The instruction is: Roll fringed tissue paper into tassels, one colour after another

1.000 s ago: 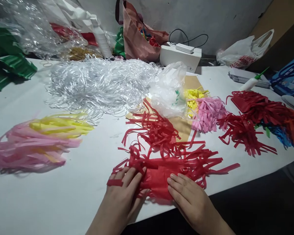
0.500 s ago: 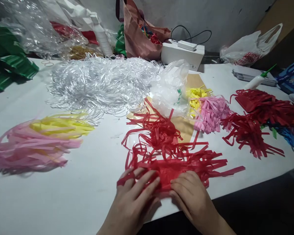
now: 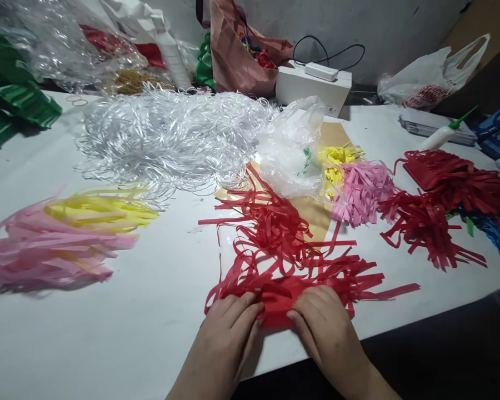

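Observation:
A sheet of red fringed tissue paper (image 3: 291, 266) lies at the near edge of the white table (image 3: 158, 311), its cut strips fanning away from me. My left hand (image 3: 229, 322) presses its fingers together on the sheet's uncut left part. My right hand (image 3: 323, 319) curls over the uncut right part, fingertips pinching the fold. Both hands grip the same red band, a few centimetres apart.
A pink and yellow strip bundle (image 3: 62, 239) lies left. A heap of white ribbon shreds (image 3: 166, 139) and a clear plastic bag (image 3: 289, 147) sit behind. Pink fringe (image 3: 362, 189) and more red fringe (image 3: 437, 211) lie right; a glue bottle (image 3: 441, 133) and white box (image 3: 312, 89) stand farther back.
Both hands have drawn closer together and nearer the table edge, bunching the red sheet's uncut band. The left fingers went from spread to pressed together.

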Demonstrator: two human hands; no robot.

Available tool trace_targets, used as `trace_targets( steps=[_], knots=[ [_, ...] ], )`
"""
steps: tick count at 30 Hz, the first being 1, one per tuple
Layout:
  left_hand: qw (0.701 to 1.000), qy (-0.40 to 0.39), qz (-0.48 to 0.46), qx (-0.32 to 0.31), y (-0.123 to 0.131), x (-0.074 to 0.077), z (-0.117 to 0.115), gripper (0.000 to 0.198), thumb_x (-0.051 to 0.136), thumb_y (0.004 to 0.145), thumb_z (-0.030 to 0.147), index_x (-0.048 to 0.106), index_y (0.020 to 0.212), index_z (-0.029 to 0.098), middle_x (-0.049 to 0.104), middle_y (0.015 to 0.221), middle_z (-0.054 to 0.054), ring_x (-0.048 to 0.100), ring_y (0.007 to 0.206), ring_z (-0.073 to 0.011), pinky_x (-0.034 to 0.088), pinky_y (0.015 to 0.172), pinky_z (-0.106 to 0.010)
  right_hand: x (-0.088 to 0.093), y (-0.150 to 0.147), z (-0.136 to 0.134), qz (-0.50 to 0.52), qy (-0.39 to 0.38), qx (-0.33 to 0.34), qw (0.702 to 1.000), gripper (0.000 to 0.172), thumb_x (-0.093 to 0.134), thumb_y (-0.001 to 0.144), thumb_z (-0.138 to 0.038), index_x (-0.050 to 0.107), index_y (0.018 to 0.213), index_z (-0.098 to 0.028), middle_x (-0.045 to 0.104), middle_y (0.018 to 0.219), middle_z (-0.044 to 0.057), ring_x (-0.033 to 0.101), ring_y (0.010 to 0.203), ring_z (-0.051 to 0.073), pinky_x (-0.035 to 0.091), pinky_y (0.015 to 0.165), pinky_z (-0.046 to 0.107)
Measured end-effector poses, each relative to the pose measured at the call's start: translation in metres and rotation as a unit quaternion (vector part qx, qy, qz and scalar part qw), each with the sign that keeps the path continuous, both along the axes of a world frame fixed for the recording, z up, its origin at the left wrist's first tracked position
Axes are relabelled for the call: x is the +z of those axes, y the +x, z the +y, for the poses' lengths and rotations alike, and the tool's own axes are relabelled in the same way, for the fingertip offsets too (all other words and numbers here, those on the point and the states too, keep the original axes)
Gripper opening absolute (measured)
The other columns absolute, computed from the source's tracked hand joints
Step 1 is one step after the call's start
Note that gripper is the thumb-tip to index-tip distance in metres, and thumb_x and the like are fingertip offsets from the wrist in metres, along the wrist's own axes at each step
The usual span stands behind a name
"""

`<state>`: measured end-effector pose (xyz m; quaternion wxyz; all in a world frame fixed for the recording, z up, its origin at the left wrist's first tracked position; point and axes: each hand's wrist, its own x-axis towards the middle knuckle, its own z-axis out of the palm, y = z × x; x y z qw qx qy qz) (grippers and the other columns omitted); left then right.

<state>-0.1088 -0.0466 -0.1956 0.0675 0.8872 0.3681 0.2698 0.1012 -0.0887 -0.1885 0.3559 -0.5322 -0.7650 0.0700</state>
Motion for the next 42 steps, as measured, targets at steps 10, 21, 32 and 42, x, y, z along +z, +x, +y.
trace_targets(
  steps=[10, 21, 32, 42],
  knots=[
    [0.997, -0.003, -0.008, 0.072, 0.007, 0.000, 0.004, 0.020, 0.043, 0.098, 0.011, 0.063, 0.097, 0.016, 0.074, 0.095, -0.007, 0.068, 0.089, -0.0217, 0.041, 0.083, -0.038, -0.009, -0.006, 0.026, -0.085, -0.068, -0.068, 0.992, 0.030, 0.042, 0.106, -0.026, 0.059, 0.082, -0.019, 0.059, 0.073, 0.001, 0.054, 0.064, 0.017, 0.037, 0.063, 0.030],
    [0.985, -0.037, 0.066, 0.153, 0.019, 0.003, 0.014, 0.014, 0.046, 0.091, 0.011, 0.057, 0.085, 0.018, 0.064, 0.102, -0.012, 0.066, 0.087, -0.0267, 0.047, 0.069, -0.039, -0.012, -0.007, 0.033, -0.095, -0.078, -0.100, 0.987, 0.026, 0.042, 0.105, -0.027, 0.058, 0.086, -0.020, 0.061, 0.074, 0.001, 0.057, 0.064, 0.017, 0.038, 0.061, 0.029],
    [0.983, -0.049, 0.081, 0.158, 0.019, 0.004, 0.018, 0.013, 0.050, 0.089, 0.013, 0.059, 0.082, 0.020, 0.066, 0.100, -0.011, 0.067, 0.077, -0.0261, 0.051, 0.064, -0.039, 0.006, 0.004, 0.007, -0.075, 0.115, 0.050, 0.989, 0.020, 0.051, 0.095, -0.004, 0.068, 0.104, -0.011, 0.073, 0.097, 0.010, 0.065, 0.098, 0.023, 0.046, 0.098, 0.043],
    [0.990, -0.022, -0.068, 0.119, -0.009, 0.016, 0.006, 0.024, 0.058, 0.094, 0.017, 0.060, 0.118, 0.019, 0.063, 0.123, -0.011, 0.060, 0.111, -0.0260, 0.047, 0.099, -0.045, -0.012, 0.003, 0.001, -0.104, 0.091, 0.066, 0.988, 0.022, 0.052, 0.094, -0.002, 0.070, 0.105, -0.008, 0.075, 0.099, 0.011, 0.067, 0.096, 0.025, 0.053, 0.089, 0.041]
  ],
)
